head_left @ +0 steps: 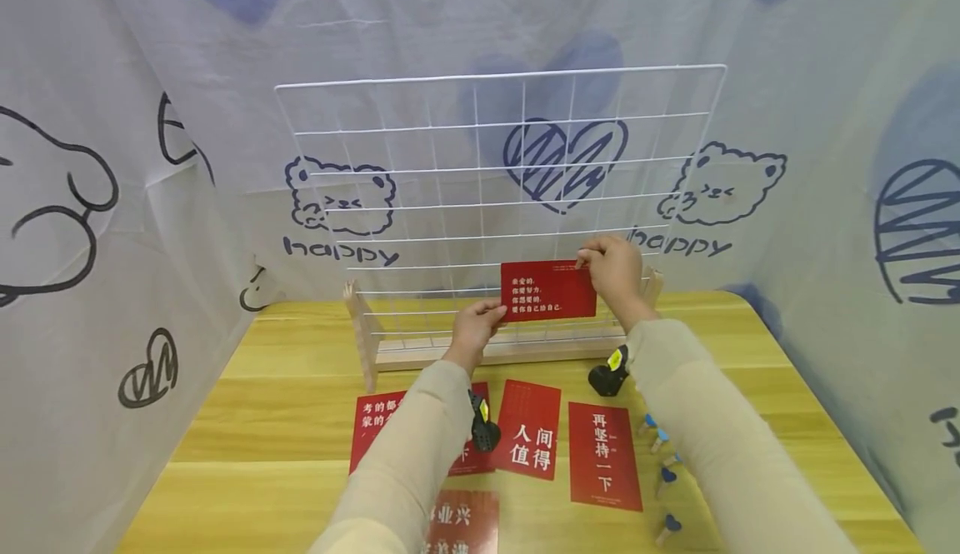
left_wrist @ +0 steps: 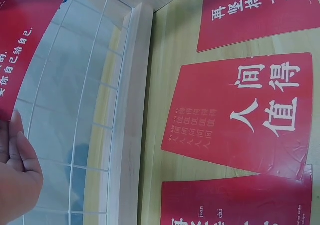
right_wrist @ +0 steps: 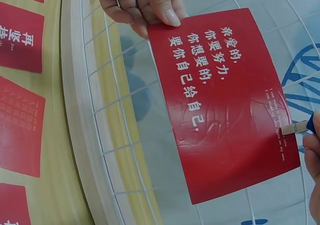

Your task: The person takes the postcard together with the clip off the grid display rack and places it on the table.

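A red card [head_left: 551, 291] with white Chinese characters stands against the lower part of the white wire grid [head_left: 480, 77]. My left hand [head_left: 474, 333] pinches its lower left corner between thumb and fingers. At the card's upper right edge, my right hand [head_left: 613, 275] holds a small wooden clothespin [right_wrist: 296, 128] with a blue end piece. The clothespin's tip overlaps the card's edge beside the small print in the right wrist view. In that view the card bows slightly, and most of the right hand is cut off.
The grid stands in a wooden base [head_left: 510, 352] on a yellow wood-grain table [head_left: 285, 371]. Several red cards [head_left: 528, 446] lie in front, some hidden by my left sleeve. More heart-topped clothespins [head_left: 667, 479] lie by my right forearm. A printed cloth hangs behind.
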Tool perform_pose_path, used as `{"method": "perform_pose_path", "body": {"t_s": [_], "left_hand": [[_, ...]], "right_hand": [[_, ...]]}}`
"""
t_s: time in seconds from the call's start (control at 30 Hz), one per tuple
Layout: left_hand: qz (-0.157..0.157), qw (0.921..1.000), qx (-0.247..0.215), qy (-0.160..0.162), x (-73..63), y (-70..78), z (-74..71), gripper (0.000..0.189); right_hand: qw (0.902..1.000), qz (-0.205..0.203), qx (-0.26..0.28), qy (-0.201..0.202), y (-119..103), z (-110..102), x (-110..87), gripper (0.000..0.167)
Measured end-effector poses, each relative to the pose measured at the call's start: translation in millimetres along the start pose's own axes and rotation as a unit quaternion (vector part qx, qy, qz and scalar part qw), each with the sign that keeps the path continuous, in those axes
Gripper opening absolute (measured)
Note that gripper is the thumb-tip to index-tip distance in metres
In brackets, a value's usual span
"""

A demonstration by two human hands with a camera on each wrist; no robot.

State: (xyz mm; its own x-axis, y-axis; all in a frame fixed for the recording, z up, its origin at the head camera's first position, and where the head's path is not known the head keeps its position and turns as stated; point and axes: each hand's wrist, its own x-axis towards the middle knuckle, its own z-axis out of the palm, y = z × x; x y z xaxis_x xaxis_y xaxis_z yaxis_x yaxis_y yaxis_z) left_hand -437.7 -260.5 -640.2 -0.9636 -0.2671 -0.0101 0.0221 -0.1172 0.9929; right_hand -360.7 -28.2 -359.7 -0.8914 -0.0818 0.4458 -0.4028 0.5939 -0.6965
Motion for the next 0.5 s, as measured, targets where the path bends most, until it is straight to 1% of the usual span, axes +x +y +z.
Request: {"method": "perform_pose_path", "body": {"t_s": [0.03, 0.13, 0.17, 0.23, 0.27, 0.37, 0.4, 0.43, 0.47, 0.5], "left_hand": [[0.001, 1.0000, -0.002, -0.003, -1.9, 2.1, -0.2, 0.039], [0.009, 0.9999, -0.004, 0.006, -27.7, 30.8, 5.5, 0.031], [0.011, 0.9999, 0.001, 0.012, -49.7, 54.4, 10.1, 0.026], [0.007, 0.9998, 0.004, 0.020, -77.2, 87.5, 16.5, 0.023], [0.016, 0.9997, 0.001, 0.015, -89.4, 101.4, 18.6, 0.021], [-0.003, 0.9995, 0.013, 0.029, -135.2, 156.8, 29.6, 0.021], [-0.008, 0.9994, 0.014, 0.032, -136.6, 161.1, 30.6, 0.023], [-0.009, 0.9990, 0.018, 0.039, -146.6, 172.6, 33.2, 0.022], [-0.012, 0.9987, 0.021, 0.045, -153.7, 181.4, 35.2, 0.022], [-0.030, 0.9974, 0.030, 0.058, -162.7, 193.7, 38.3, 0.023]], "right_hand": [[1.0000, -0.004, 0.001, 0.005, 0.3, 0.4, -0.2, 0.011], [0.9997, -0.014, 0.000, 0.018, 1.2, 1.2, -1.3, 0.010], [0.9997, -0.015, 0.001, 0.019, 1.5, 1.5, -1.7, 0.010], [0.9996, -0.015, 0.002, 0.024, 1.7, 1.8, -2.4, 0.009], [0.9996, -0.014, 0.004, 0.025, 1.7, 1.8, -2.9, 0.009], [0.9995, -0.014, 0.006, 0.028, 1.6, 2.3, -3.8, 0.009], [0.9994, -0.016, 0.006, 0.029, 1.3, 2.3, -4.0, 0.009], [0.9993, -0.020, 0.006, 0.030, 1.0, 2.5, -4.2, 0.009], [0.9992, -0.024, 0.005, 0.031, 0.6, 2.5, -4.4, 0.009], [0.9990, -0.030, 0.001, 0.033, 0.4, 2.4, -4.5, 0.009]]}}
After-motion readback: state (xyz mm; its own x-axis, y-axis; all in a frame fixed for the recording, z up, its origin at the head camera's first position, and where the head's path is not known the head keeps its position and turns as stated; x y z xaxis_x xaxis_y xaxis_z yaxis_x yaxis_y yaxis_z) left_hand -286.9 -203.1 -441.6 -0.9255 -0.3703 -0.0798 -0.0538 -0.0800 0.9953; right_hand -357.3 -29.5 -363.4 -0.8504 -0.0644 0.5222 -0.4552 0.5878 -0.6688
